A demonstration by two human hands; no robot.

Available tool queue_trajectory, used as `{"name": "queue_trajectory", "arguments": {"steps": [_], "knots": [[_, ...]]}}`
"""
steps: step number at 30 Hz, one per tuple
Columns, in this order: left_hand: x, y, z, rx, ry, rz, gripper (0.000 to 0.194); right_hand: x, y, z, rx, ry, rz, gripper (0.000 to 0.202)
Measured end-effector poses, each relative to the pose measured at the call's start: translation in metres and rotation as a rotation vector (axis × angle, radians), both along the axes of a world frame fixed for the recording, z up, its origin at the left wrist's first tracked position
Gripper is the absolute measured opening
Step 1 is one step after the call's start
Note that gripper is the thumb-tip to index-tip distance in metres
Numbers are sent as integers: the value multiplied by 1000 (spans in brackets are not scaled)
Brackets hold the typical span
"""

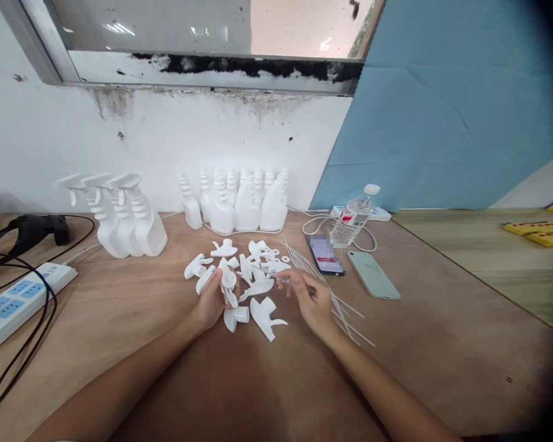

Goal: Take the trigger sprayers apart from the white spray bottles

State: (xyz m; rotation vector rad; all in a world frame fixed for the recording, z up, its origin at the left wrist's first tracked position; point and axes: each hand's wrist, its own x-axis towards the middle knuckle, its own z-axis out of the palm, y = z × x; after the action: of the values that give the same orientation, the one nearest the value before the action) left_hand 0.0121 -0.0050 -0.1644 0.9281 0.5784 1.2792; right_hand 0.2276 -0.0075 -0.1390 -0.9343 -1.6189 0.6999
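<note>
While both hands work mid-table, loose spray heads (pixel 253 270) lie between and behind them.
Left hand (pixel 212 301) grips a spray head (pixel 229 283); right hand (pixel 314 301) pinches a thin tube (pixel 276 277) pointing at it; more tubes (pixel 336 301) just right.

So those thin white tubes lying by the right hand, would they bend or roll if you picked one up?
Probably floppy: the thin white tubes are long and very slender. Likely very light, too. Being round, they could roll when nudged, though they lie in a crossed pile beside the right hand.
</note>
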Motion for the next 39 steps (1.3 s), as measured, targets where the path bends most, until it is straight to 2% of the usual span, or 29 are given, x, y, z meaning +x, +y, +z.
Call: {"name": "queue_trajectory", "arguments": {"steps": [5, 10, 19, 26, 31, 36, 39], "knots": [[-2, 3, -7, -66, 75, 70, 38, -14, -19, 8, 201, -84, 175, 13], [-4, 5, -11, -109, 123, 86, 37, -19, -22, 9, 270, -175, 215, 13], [-4, 6, -15, -128, 230, 153, 38, -19, -23, 3, 158, -221, 175, 5], [-5, 4, -16, -81, 405, 134, 32, -15, -22, 8, 167, -320, 123, 19], [-5, 0, -9, -26, 478, 141, 35, -13, -22, 16, 159, -377, 116, 26], [-3, 0, -9, -5, 465, 144, 34, -17, -22, 20, 39, -319, 148, 30], [-3, 3, -12, -45, 436, 164, 31, -20, -24, 14, -86, -210, 189, 31]]}}
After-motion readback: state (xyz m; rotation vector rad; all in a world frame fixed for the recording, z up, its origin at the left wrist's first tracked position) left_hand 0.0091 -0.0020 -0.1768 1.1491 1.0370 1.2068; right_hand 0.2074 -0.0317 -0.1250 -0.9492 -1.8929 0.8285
